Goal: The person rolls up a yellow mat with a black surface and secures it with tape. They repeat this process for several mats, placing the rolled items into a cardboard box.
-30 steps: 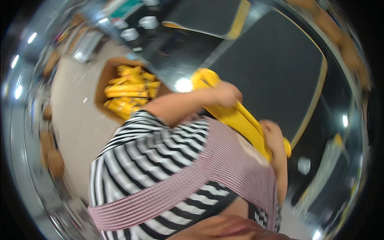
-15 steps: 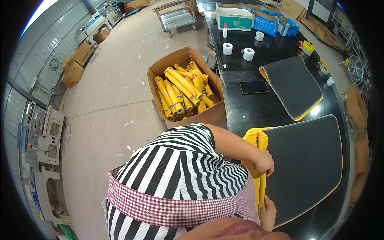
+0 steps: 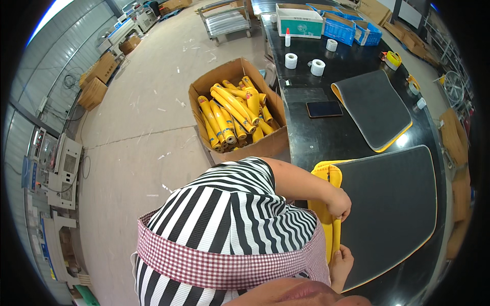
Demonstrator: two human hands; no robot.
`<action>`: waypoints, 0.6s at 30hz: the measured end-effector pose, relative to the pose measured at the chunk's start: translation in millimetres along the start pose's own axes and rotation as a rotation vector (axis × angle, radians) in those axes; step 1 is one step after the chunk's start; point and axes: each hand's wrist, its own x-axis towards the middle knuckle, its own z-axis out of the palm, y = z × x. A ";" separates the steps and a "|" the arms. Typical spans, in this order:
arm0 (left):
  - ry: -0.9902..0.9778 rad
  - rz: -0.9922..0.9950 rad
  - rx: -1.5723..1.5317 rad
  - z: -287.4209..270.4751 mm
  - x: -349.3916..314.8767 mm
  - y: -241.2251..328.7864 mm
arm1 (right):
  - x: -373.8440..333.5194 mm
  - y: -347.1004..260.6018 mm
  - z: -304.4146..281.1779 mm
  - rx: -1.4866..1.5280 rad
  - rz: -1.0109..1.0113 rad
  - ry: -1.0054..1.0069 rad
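Note:
A dark grey mat (image 3: 388, 209) with a yellow face and edge lies grey side up on the black table. Its edge nearest my body is turned over into a narrow yellow roll (image 3: 335, 232). My left hand (image 3: 339, 205) is closed over the middle of this roll, fingers curled onto it. Toward the lower end, my right hand (image 3: 342, 262) grips the same roll, its fingers bent over the edge and partly hidden. A second grey mat (image 3: 375, 109) with a yellow underside lies farther off, one edge curled up.
A cardboard box (image 3: 245, 153) of rolled yellow mats stands left of the black table (image 3: 301, 140). On the table are a phone (image 3: 324, 109), white tape rolls (image 3: 291, 61), a red-capped bottle (image 3: 287, 38), yellow tape (image 3: 392, 60) and blue boxes (image 3: 339, 29). A wheeled cart (image 3: 224, 23) stands beyond.
My right hand has shifted slightly up along the roll. My left hand has moved only a little and keeps its grip. The second mat lies as before.

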 end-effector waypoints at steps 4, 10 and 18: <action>-0.002 -0.031 0.047 -3.6 -8.0 8.6 | 5.8 -17.8 4.2 -0.063 0.077 0.011; 0.155 -0.062 0.105 1.9 -18.1 18.6 | -4.5 -25.2 14.7 -0.081 0.073 0.262; 0.295 -0.064 0.368 0.4 -24.6 13.7 | -18.7 -23.3 21.2 -0.555 -0.043 0.351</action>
